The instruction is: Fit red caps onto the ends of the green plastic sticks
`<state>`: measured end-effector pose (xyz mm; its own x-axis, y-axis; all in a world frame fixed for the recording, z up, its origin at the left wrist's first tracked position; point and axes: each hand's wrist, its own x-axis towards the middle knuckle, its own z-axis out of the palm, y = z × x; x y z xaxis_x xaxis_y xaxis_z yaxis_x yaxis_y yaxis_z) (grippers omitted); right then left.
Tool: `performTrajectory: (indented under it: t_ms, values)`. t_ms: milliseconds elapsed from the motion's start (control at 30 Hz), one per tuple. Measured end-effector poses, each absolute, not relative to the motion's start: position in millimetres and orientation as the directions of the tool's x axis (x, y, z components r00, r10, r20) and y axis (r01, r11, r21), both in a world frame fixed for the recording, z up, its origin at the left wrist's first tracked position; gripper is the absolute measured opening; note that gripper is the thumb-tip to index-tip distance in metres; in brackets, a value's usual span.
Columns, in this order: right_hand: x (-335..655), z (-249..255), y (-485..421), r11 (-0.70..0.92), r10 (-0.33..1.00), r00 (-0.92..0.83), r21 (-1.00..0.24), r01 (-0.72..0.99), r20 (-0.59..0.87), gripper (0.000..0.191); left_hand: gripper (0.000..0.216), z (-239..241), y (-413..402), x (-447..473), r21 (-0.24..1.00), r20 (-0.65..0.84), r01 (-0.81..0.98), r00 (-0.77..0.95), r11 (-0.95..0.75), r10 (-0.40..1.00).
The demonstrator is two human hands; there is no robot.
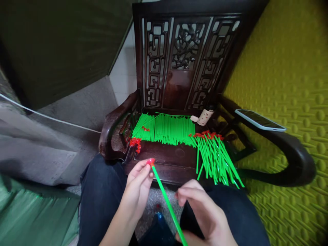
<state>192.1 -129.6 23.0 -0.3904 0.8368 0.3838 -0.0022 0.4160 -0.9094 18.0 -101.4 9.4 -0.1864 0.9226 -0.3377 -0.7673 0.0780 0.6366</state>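
Observation:
My left hand pinches a small red cap at the top end of a thin green stick. My right hand is curled around the lower part of that same stick, near my lap. Ahead, on the seat of a dark carved wooden chair, lies a wide heap of bare green sticks. To its right sits a bundle of green sticks with red caps. A small pile of loose red caps rests at the seat's left edge.
A small white bottle lies at the back of the seat. A phone rests on the chair's right armrest. Yellow bumpy matting covers the right side. A white cable crosses the grey floor at left. My dark trousers fill the foreground.

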Motion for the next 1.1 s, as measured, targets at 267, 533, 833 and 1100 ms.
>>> performTrajectory:
  t_ms: [267,533,833,1100]
  values:
    - [164,18,-122,-0.170,0.868,-0.475,-0.985,-0.016,-0.142,0.038,0.017,8,-94,21,0.482,-0.501,-0.857,-0.098,0.183,0.860]
    - [149,33,-123,-0.430,0.717,-0.604,-0.903,0.010,-0.348,0.038,0.022,-11,-92,11,0.778,-0.236,-0.628,-0.253,0.026,0.938]
    - [278,49,13,-0.185,0.978,0.125,-0.406,0.895,-0.170,0.023,0.049,-42,-81,-23,0.981,-0.125,-0.179,-0.309,0.071,0.943]
    - [334,1,63,-0.309,0.937,0.280,-0.120,0.944,-0.207,0.025,0.053,-89,-70,-19,0.968,-0.223,-0.174,-0.277,0.179,0.935]
